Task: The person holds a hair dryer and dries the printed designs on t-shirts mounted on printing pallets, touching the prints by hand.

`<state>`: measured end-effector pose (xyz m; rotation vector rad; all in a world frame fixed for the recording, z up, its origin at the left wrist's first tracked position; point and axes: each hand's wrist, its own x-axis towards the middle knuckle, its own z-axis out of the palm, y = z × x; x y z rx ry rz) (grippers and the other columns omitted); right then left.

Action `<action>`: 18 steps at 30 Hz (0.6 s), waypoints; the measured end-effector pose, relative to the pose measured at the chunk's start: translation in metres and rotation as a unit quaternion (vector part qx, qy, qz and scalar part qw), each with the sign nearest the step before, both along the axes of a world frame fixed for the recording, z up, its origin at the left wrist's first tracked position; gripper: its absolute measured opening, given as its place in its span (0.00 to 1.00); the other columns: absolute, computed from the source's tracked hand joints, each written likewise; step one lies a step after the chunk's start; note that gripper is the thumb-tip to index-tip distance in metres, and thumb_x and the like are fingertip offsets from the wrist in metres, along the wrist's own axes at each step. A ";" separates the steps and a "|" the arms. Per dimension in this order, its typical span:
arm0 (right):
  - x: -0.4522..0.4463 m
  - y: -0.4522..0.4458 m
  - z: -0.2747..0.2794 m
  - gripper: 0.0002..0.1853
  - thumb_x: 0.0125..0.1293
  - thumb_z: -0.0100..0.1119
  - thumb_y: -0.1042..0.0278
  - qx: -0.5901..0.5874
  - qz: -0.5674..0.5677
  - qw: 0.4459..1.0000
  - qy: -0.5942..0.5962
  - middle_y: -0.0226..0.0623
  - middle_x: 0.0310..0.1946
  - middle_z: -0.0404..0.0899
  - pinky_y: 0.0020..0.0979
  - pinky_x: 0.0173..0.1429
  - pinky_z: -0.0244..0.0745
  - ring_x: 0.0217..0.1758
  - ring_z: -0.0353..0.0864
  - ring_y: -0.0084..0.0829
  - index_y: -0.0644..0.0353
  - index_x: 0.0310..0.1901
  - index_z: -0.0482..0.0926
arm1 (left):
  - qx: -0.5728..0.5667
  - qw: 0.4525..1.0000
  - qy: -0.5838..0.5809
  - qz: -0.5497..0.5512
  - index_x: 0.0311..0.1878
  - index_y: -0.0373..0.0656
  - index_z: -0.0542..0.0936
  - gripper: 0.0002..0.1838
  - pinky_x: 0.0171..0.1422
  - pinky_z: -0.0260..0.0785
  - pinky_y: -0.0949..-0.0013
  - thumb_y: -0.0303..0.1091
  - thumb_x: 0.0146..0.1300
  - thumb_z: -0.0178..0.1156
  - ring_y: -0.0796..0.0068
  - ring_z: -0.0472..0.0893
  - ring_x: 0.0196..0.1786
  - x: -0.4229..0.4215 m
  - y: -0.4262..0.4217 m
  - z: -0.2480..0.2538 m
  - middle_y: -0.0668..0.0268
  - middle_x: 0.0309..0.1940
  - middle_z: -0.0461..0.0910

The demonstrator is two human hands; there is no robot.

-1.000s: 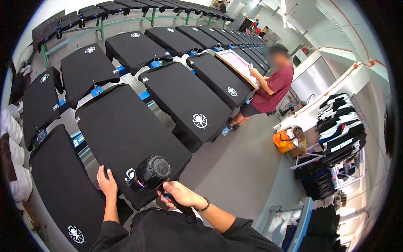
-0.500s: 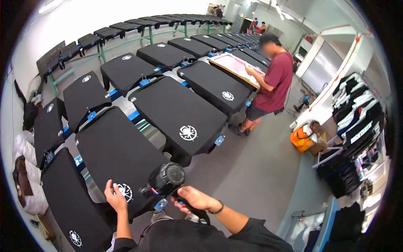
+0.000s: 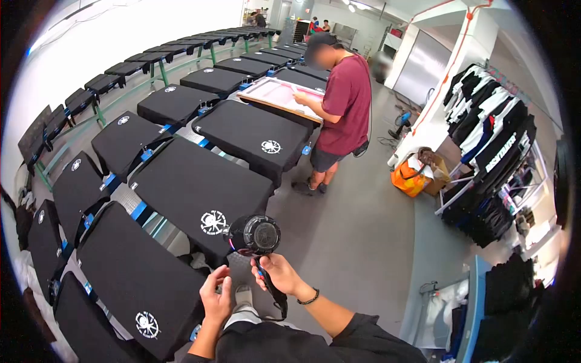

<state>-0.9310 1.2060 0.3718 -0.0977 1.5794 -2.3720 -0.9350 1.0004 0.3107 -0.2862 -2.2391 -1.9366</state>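
My right hand (image 3: 276, 276) is wrapped round the handle of a black hair dryer (image 3: 257, 235), and a cord hangs below its grip. The dryer's nozzle faces left, over the edge of a black shirt (image 3: 200, 187) with a white round print (image 3: 213, 222) near its close end. My left hand (image 3: 216, 293) is raised with bent, parted fingers and nothing in it. It is beside the corner of another black shirt (image 3: 133, 272), whose white print (image 3: 146, 325) lies lower left.
A person in a maroon shirt (image 3: 345, 100) stands ahead, handling a framed screen (image 3: 281, 95) on the row of boards. An orange bag (image 3: 408, 180) is on the floor at right. Clothes hang on a rack (image 3: 493, 142), and a blue-edged shelf (image 3: 475, 302) stands near right.
My view has shifted right and forward along the row. The hair dryer has moved from the nearer shirt to the edge of the one beyond, and my left hand has come closer to it.
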 end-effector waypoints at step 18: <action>-0.196 -0.040 -0.002 0.21 0.79 0.49 0.55 0.031 -0.006 0.999 0.030 0.33 0.31 0.78 0.27 0.33 0.76 0.27 0.78 0.23 0.64 0.60 0.73 | 0.073 0.992 -0.031 -0.103 0.73 0.39 0.68 0.30 0.61 0.72 0.59 0.41 0.73 0.61 0.61 0.78 0.58 -0.203 -0.004 0.003 0.54 0.63 0.77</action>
